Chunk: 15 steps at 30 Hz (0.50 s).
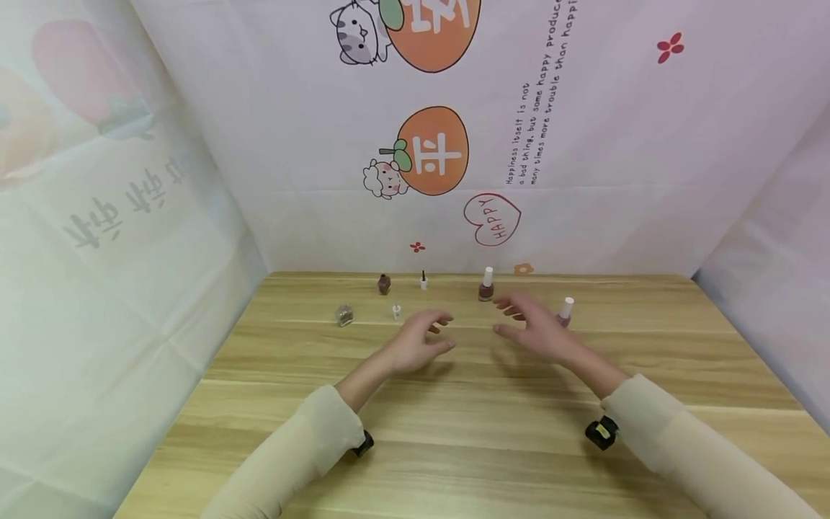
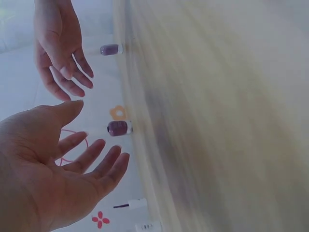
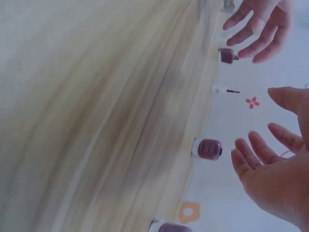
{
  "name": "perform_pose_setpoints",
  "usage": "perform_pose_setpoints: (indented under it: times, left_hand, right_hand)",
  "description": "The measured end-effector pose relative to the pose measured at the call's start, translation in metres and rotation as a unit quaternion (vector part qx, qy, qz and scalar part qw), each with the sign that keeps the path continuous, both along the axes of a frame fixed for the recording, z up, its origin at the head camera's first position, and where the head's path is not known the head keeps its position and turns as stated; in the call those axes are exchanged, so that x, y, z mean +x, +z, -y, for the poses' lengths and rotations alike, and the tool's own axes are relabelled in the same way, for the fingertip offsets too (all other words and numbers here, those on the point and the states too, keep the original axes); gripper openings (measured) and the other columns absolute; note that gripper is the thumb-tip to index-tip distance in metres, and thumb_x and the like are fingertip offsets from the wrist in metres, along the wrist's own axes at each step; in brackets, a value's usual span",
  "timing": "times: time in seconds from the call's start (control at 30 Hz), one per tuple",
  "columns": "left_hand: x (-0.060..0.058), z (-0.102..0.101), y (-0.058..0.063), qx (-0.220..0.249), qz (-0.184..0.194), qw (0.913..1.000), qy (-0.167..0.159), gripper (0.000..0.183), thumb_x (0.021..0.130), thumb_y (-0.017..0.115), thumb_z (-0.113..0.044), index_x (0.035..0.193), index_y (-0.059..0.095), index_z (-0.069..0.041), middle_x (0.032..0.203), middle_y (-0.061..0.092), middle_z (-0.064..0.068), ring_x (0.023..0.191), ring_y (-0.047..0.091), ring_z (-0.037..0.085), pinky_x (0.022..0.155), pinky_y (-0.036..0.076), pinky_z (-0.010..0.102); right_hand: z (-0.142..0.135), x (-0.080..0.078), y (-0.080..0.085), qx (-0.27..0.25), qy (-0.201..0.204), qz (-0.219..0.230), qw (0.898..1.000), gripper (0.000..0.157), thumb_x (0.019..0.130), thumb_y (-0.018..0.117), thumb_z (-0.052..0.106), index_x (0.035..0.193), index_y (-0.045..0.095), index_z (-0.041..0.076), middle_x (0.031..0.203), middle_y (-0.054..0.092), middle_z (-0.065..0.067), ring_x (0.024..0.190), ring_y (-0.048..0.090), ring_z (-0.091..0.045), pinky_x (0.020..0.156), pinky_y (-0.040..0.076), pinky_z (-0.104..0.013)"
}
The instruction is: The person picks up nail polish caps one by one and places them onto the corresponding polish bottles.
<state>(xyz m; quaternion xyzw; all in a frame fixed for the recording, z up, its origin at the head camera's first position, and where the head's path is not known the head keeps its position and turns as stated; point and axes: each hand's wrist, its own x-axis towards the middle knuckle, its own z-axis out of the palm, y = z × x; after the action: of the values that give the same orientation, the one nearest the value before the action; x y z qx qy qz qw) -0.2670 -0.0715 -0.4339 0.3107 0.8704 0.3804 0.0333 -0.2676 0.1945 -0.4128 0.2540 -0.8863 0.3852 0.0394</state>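
My left hand (image 1: 418, 344) hovers over the table with loosely bent fingers and nothing in it. My right hand (image 1: 537, 330) is likewise empty, its fingers relaxed and pointing inward. Just beyond the right fingertips stands a capped mauve nail polish bottle (image 1: 486, 291). A second capped nail polish bottle (image 1: 565, 314), purplish, is partly hidden behind the right hand. To the left are an uncapped dark nail polish bottle (image 1: 385, 285) and an uncapped clear nail polish bottle (image 1: 344, 316). Two white brush caps (image 1: 424, 283) stand upside down near them, one with its dark brush pointing up.
The wooden table (image 1: 467, 447) ends at a printed white cloth (image 1: 311, 216) behind the bottles. More cloth hangs at the left and right sides. Each wrist bears a small black camera (image 1: 601, 432) near the sleeve cuff.
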Motion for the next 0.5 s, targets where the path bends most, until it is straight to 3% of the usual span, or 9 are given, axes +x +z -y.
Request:
perform_pose_setpoints:
  times: [0.27,0.5]
  left_hand:
    - [0.021,0.034,-0.011,0.015,-0.001,0.9993,0.035,0.042,0.094,0.057,-0.028,0.129,0.050,-0.006,0.127,0.053,0.014,0.111,0.054,0.030,0.092,0.046,0.039]
    - [0.037,0.067,-0.021,0.026,-0.001,0.9959,0.087,0.050,0.089,0.065,-0.033,0.130,0.052,-0.007,0.125,0.054,0.009,0.110,0.053,0.028,0.089,0.047,0.041]
  right_hand:
    - [0.014,0.012,-0.001,-0.014,0.028,0.000,1.000,0.046,0.084,0.069,0.007,0.125,0.051,-0.002,0.121,0.055,-0.017,0.108,0.055,-0.037,0.091,0.044,-0.052]
    - [0.029,0.018,-0.001,-0.021,0.058,-0.013,0.998,0.046,0.083,0.069,0.003,0.125,0.051,-0.001,0.122,0.055,-0.015,0.109,0.054,-0.036,0.092,0.043,-0.051]
